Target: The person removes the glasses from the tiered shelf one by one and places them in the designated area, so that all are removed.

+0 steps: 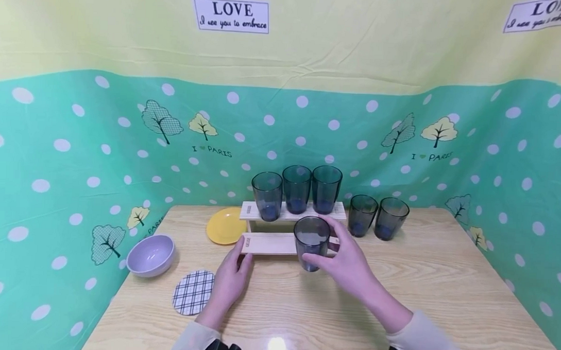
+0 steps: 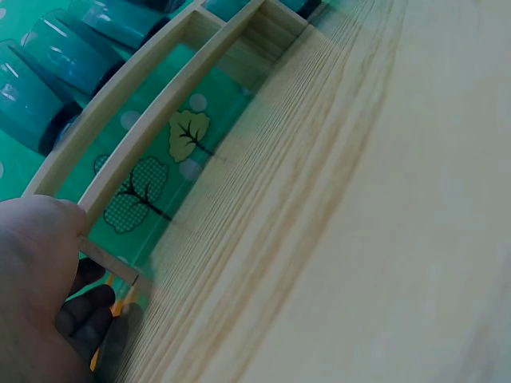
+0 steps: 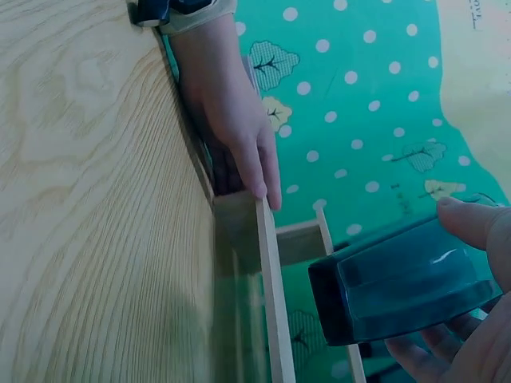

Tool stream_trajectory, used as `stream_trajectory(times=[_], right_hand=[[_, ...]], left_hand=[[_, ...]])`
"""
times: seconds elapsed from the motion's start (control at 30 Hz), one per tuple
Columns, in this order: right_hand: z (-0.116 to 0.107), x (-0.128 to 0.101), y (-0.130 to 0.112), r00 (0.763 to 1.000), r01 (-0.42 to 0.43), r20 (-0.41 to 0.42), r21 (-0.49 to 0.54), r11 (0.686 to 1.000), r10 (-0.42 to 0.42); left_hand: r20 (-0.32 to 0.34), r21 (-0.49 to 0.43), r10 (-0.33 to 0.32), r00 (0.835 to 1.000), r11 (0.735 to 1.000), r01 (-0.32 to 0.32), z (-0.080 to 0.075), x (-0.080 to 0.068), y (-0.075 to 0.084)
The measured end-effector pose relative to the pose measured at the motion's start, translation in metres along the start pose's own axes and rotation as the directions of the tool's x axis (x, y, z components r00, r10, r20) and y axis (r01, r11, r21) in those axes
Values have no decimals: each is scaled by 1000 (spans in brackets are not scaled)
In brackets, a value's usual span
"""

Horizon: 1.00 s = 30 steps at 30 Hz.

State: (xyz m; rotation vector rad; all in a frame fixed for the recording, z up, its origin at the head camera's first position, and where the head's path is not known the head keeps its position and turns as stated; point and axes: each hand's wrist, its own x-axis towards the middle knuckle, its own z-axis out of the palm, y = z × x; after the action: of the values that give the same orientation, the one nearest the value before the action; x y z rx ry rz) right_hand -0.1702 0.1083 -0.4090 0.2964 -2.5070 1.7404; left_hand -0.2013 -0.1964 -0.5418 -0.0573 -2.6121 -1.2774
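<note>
A two-step wooden shelf rack [image 1: 273, 244] stands toward the back of the table. My left hand [image 1: 230, 279] grips the left end of its lower, front step, thumb at the front edge. In the left wrist view the fingers curl behind that end. With my right hand [image 1: 349, 260] I hold a dark tinted drinking glass [image 1: 311, 243] by its sides, upright, in front of the lower step. The right wrist view shows the glass base apart from the board. Along the upper step stand three similar glasses [image 1: 297, 191], side by side.
Two more tinted glasses [image 1: 362, 216] stand on the table right of the rack. To the left lie a yellow plate [image 1: 225, 227], a lilac bowl [image 1: 151, 258] and a checked round coaster [image 1: 193, 293]. A polka-dot cloth [image 1: 300, 139] hangs behind the wooden table [image 1: 443, 294].
</note>
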Motion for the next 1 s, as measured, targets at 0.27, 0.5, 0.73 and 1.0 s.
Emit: stream_trajectory(times=[0.27,0.5,0.73,1.0], right_hand=[[-32,-8,7,999,2,-39,-76,997,-6],[-64,-15,8,997,-14,-70,-110,994,6],[-93,-20,7,994,-38,-104,-182,983,20],[-120,-24,18,988,-60,-149,-209,976,29]], left_hand=[[3,8,-19,1000,1000,19,-1,0,-1],[8,11,-22,1000,1000,22,0,1,-1],[1,10,-14,1000,1000,14,0,0,2],[16,10,-22,1000,1000,22,-1,1,2]])
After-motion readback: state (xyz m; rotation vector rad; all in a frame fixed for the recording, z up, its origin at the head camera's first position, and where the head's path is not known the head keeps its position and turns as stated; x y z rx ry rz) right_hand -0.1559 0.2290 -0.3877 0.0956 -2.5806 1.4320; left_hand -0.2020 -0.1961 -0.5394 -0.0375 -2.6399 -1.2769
